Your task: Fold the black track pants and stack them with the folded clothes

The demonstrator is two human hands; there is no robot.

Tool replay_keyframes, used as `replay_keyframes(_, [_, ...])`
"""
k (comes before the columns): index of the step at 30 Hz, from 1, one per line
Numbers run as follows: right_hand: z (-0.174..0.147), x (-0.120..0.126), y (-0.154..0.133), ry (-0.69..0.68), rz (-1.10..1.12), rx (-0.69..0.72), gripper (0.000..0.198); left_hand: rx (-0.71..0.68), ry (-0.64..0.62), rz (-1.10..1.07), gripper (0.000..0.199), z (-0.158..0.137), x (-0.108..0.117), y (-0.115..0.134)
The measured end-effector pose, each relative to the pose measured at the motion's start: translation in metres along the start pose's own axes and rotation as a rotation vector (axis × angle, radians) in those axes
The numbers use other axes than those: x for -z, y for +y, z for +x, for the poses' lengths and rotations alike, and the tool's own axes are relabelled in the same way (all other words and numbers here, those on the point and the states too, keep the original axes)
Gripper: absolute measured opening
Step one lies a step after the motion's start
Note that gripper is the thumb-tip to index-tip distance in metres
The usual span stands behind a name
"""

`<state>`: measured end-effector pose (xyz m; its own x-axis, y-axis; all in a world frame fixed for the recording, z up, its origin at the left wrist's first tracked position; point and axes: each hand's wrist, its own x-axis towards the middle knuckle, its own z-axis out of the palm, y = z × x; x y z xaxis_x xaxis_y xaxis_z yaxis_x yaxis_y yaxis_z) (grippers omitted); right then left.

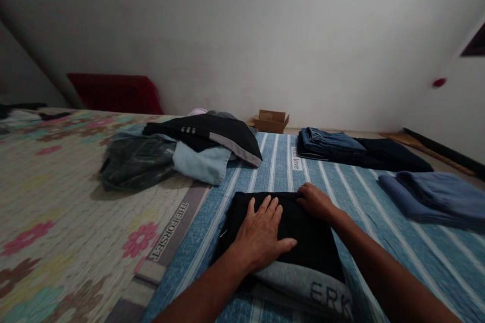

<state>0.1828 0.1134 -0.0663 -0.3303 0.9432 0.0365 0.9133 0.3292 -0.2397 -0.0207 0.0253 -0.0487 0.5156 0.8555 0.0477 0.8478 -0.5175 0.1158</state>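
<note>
A folded black garment [303, 234] lies in front of me on the blue striped cloth, with a grey band [303, 280] along its near edge that shows the dark letters "ERK". My left hand [261, 237] rests flat on top of it, fingers spread and thumb stretched to the right. At the garment's far right corner, my right hand [316, 202] curls its fingers round the edge. Part of the fold beneath my hands is hidden.
A loose heap of clothes [204, 136] lies to the left. Folded jeans [329, 142] and folded blue trousers [435, 197] lie to the right. Behind are a cardboard box [271, 121], a red panel [115, 93] and the wall. A flowered mat [94, 212] covers the left side.
</note>
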Motion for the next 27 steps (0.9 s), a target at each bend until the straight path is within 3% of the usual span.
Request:
replay_keyframes(13, [0.003,-0.022,-0.001,0.074,0.001,-0.113,0.013,0.022,-0.035,-0.060,0.082,-0.006,-0.005,0.000])
replay_keyframes(16, [0.000,-0.017,-0.006,0.100,-0.020,-0.112,0.017,0.035,-0.068,-0.069,0.081,-0.004,-0.004,-0.001])
replay_keyframes(21, [-0.019,-0.002,-0.032,0.165,0.000,-0.009,0.030,0.036,-0.083,-0.069,0.081,-0.003,-0.001,-0.001])
replay_keyframes(24, [-0.038,-0.009,-0.051,0.076,0.111,0.127,0.043,0.030,-0.090,-0.073,0.079,-0.004,0.001,-0.002])
replay_keyframes(27, [-0.050,-0.021,-0.060,-0.017,0.140,0.135,0.054,0.036,-0.096,-0.106,0.081,-0.004,0.003,-0.004])
